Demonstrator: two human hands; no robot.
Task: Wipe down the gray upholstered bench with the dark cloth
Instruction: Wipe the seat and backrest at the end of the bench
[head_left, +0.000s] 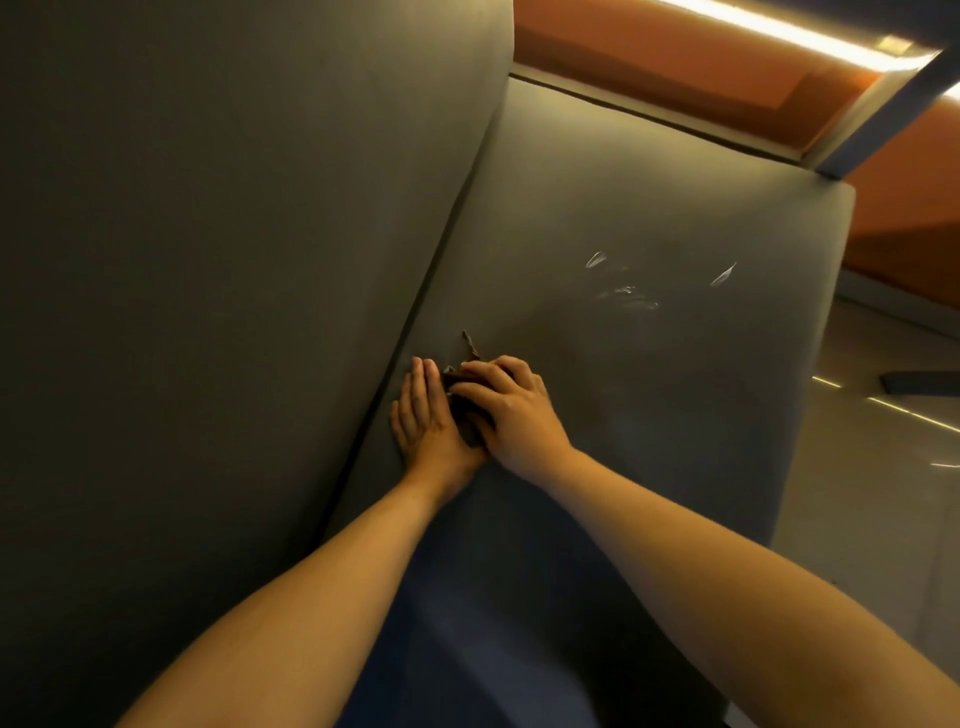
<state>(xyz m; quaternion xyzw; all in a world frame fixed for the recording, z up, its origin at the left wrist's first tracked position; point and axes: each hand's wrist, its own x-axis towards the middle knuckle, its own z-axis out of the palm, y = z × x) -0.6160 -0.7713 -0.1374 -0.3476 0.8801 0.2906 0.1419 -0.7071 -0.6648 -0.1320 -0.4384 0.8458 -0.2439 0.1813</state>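
The gray upholstered bench fills the view: its seat (649, 218) runs up the middle and its backrest (208, 234) rises on the left. White smears (628, 293) mark the seat ahead of my hands. The dark cloth (464, 400) is bunched near the seam between seat and backrest, mostly hidden, with a thin corner sticking out toward the far end. My right hand (511, 408) presses down on the cloth with curled fingers. Beside it, my left hand (423, 415) lies flat on the seat, fingers together, touching the cloth's left edge.
The seat's right edge (810, 364) drops to a pale floor (872, 509). An orange wall (727, 47) with a light strip and a gray post (893, 98) stand beyond the bench's far end. A dark blue area (493, 623) lies between my forearms.
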